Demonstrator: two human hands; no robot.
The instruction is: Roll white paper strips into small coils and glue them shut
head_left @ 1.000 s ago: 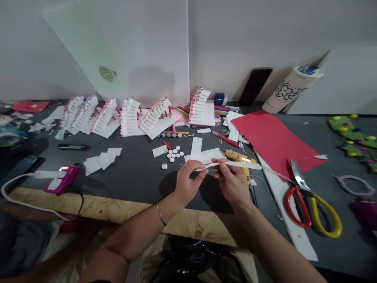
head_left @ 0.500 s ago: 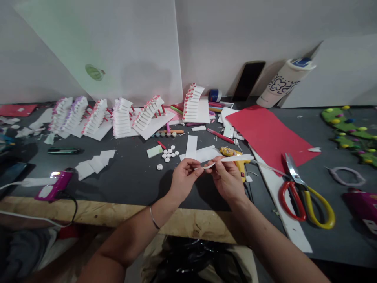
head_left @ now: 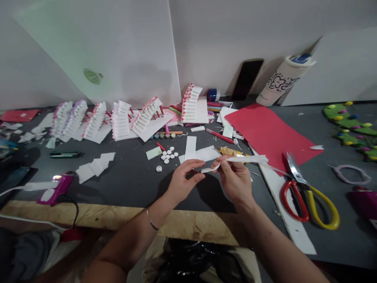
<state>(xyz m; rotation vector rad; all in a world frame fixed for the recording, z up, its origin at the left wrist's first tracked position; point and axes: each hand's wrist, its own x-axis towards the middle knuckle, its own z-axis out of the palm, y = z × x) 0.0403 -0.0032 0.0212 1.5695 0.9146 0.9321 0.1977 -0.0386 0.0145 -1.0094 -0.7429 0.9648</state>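
Note:
My right hand [head_left: 235,179] pinches a narrow white paper strip [head_left: 249,158], whose long end sticks out to the right and whose short curled end points left. Just left of that short end, my left hand [head_left: 184,179] has its thumb and fingers apart, with nothing gripped between them. Beyond my hands, white strips [head_left: 191,146] lie crossed on the dark table. A yellow glue gun [head_left: 232,152] lies partly hidden behind my right hand. Several small white discs [head_left: 167,155] are clustered to the left of the strips.
Several white slatted models with coloured tips [head_left: 145,114] line the back. At right lie big scissors [head_left: 297,173] with red and yellow handles, on red sheet [head_left: 265,129] and white board. A bottle [head_left: 282,80] and phone [head_left: 246,78] lean on the wall. A magenta power strip [head_left: 57,190] sits left.
My left hand has let go of the strip's left end and its fingers have spread. My right hand has shifted slightly right with the strip.

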